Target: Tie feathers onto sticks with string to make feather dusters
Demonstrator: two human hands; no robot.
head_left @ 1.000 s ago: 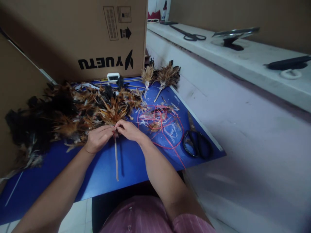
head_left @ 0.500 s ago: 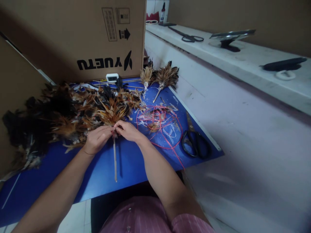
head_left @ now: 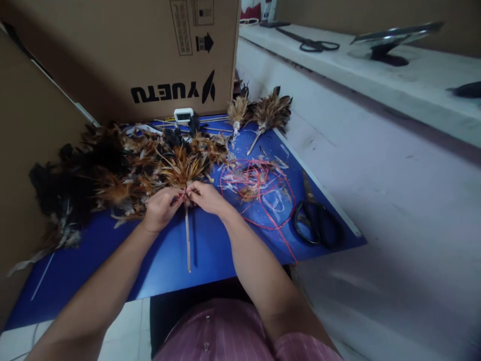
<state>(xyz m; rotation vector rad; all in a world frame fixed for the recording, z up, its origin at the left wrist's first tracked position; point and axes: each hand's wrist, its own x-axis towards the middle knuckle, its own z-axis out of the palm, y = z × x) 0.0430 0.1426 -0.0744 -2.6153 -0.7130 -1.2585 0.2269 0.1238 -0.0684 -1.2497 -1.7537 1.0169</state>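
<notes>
A small feather duster with brown and golden feathers (head_left: pixel 183 168) lies in front of me, its thin wooden stick (head_left: pixel 188 240) pointing toward my body. At its neck, where feathers meet stick, my left hand (head_left: pixel 161 206) is closed in a pinch, with a bit of red string (head_left: pixel 181 196) at the fingertips. My right hand (head_left: pixel 206 197) pinches at the same spot from the other side, fingertips nearly touching the left ones. The fingers partly hide the binding. Past the hands and to the left spreads a pile of loose brown and black feathers (head_left: pixel 131 160).
Black-handled scissors (head_left: pixel 319 223) and tangled red string (head_left: pixel 276 225) with plastic scraps lie right on the blue tabletop (head_left: pixel 218 258). Two feather dusters (head_left: pixel 268 113) rest at the back. A cardboard box (head_left: pixel 112 55) and a white digital display (head_left: pixel 183 115) stand behind; a ledge (head_left: pixel 338 60) runs along the right.
The view has shifted, so everything sits further right and slightly higher. Both hands stay at the duster's neck; my left fingers have curled more and show the red string.
</notes>
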